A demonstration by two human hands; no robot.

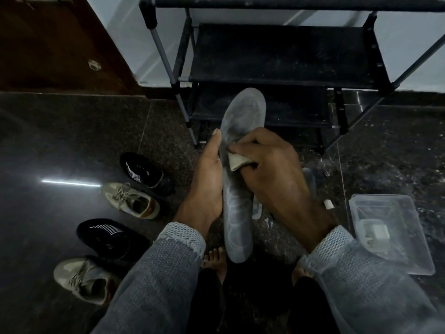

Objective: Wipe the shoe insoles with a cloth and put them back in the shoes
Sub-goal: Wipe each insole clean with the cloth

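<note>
At 9 o'clock four shoes (134, 198) wait on the floor; we brace the insole (237, 189) upright at centre, left hand (208, 174) gripping its edge; right hand (272, 165), fingers clenched on the cloth (237, 161), should rub firmly heel to toe.

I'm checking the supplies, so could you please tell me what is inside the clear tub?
Inside the clear tub lies a small pale block near its front end, perhaps soap or a sponge. Whether it holds water cannot be told in this dim light.
</note>
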